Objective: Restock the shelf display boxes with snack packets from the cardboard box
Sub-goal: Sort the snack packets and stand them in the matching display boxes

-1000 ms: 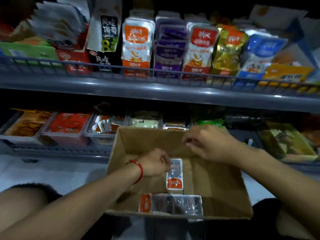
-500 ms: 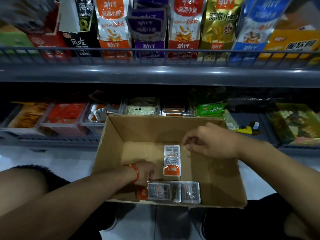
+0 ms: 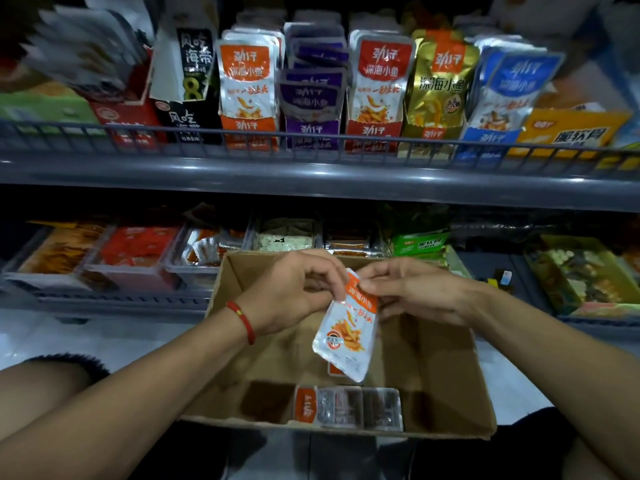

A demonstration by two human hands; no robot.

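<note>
The left hand [image 3: 294, 292] and the right hand [image 3: 412, 289] both pinch one orange snack packet [image 3: 346, 327] at its top. It hangs above the cardboard box [image 3: 446, 362], fingers clamped on it.

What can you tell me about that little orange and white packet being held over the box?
The packet is a small flat pouch of glossy film, orange on top with white print, white below with a picture of the snack. It hangs tilted, top end up, above the cardboard box. The left hand and right hand both pinch its top. It looks sealed.
</note>
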